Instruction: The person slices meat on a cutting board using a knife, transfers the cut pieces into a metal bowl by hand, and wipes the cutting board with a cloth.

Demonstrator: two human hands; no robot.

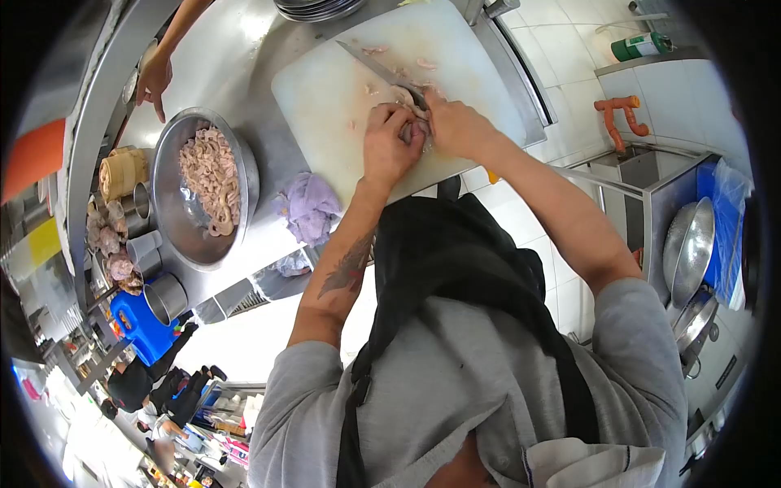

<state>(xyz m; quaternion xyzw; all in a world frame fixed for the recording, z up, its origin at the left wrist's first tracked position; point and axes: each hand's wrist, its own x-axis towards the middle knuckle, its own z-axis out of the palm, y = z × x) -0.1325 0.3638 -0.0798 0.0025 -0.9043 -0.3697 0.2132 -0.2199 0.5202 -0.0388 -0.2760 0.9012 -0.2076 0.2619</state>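
Head view. We note the meat piece on the chopping board, lying between the two hands on the near half. The left hand is the nearer to it: fingers curled in, thumb tucked, pressing and gripping the meat from the near-left side. The right hand sits just to the right, closed firmly, by our reading, around the handle of the kitchen knife; the handle itself is hidden from us. The knife's long axis runs on a slant from the right fist toward the far left, tip well away from the left fingers, heel close beside meat and fingertips.

Textures: meat pale pink, soft, moist-looking; whether raw or cooked we cannot tell. Small scraps dot the far side of the board, which is smooth, whitish, smeared, with rounded corners. Left of it, on the shiny steel counter, stands a round metal bowl with a heap of meat strips. Between bowl and board, a crumpled purple cloth; at the far edge, stacked metal plates.
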